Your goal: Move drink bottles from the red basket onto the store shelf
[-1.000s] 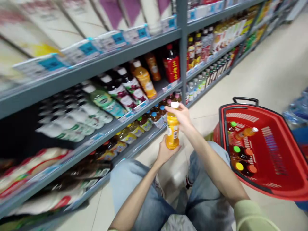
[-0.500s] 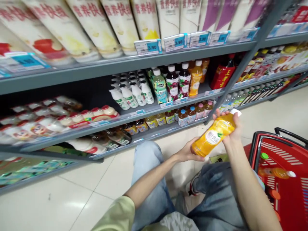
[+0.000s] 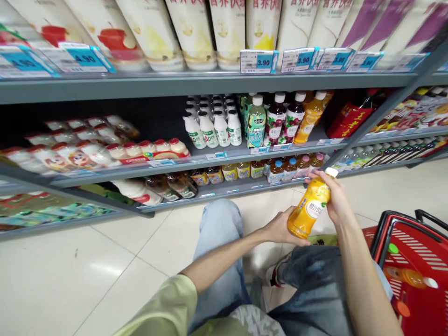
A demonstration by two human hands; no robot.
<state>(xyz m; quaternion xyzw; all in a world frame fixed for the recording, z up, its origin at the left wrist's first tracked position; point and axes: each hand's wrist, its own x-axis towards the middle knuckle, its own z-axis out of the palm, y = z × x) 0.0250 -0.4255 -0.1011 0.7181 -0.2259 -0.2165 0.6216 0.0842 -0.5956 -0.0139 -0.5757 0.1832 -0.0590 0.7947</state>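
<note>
Both of my hands hold one orange juice bottle (image 3: pixel 309 209) with a white cap, tilted so its cap points up and to the right. My left hand (image 3: pixel 282 227) is closed round the base of the bottle. Near the cap, my right hand (image 3: pixel 334 196) grips the upper part from the right side. The label with its white oval faces me. Behind and above the bottle, on the middle shelf, stands a similar orange juice bottle (image 3: pixel 308 119) beside two dark grape juice bottles (image 3: pixel 275 122).
A red shopping basket (image 3: pixel 425 233) at the right holds several bottles, one of them an orange drink bottle (image 3: pixel 409 277). The grey shelf rack (image 3: pixel 210 86) runs across the front, with small white milk bottles (image 3: pixel 220 128) and red-capped bottles (image 3: pixel 147 150). My knees are over the tiled floor (image 3: pixel 115 280).
The bottle has been turned more upright and its label rotated slightly. Both hands stay on it. My view has shifted, so the shelves appear more level.
</note>
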